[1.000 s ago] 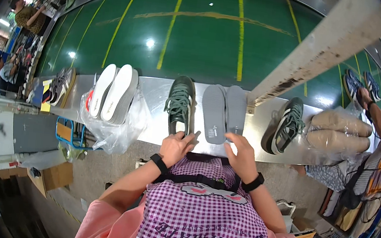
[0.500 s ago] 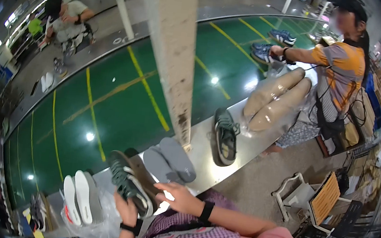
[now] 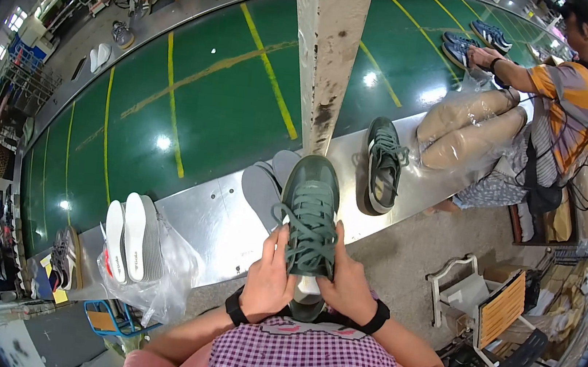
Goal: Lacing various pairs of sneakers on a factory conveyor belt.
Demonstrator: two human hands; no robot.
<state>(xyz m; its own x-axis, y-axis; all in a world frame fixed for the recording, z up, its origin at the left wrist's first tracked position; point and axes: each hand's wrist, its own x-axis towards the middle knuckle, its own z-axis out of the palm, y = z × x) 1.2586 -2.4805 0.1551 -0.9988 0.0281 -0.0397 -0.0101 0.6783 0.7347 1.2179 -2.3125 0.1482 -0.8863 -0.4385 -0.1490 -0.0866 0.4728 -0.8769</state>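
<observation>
A dark green sneaker (image 3: 312, 199) with green laces is held in front of me, toe pointing away and heel close to my apron. My left hand (image 3: 269, 277) grips the left side of its opening, fingers along the laces. On the opposite side my right hand (image 3: 349, 286) is closed round the collar, thumb near the opening. The matching green sneaker (image 3: 384, 167) stands on the metal ledge (image 3: 218, 236) to the right. Grey insoles (image 3: 259, 192) lie on the ledge just beyond the held sneaker, partly hidden by it.
A pale post (image 3: 327, 63) rises ahead between me and the green conveyor belt (image 3: 207, 114). White insoles (image 3: 133, 241) rest on clear plastic at left. Wrapped beige forms (image 3: 472, 136) lie at right, beside a co-worker (image 3: 572, 100) handling blue sneakers (image 3: 459, 50).
The green sneaker has come up off the ledge to the front of my body and turned upright. My right hand has joined my left on it. The view has turned.
</observation>
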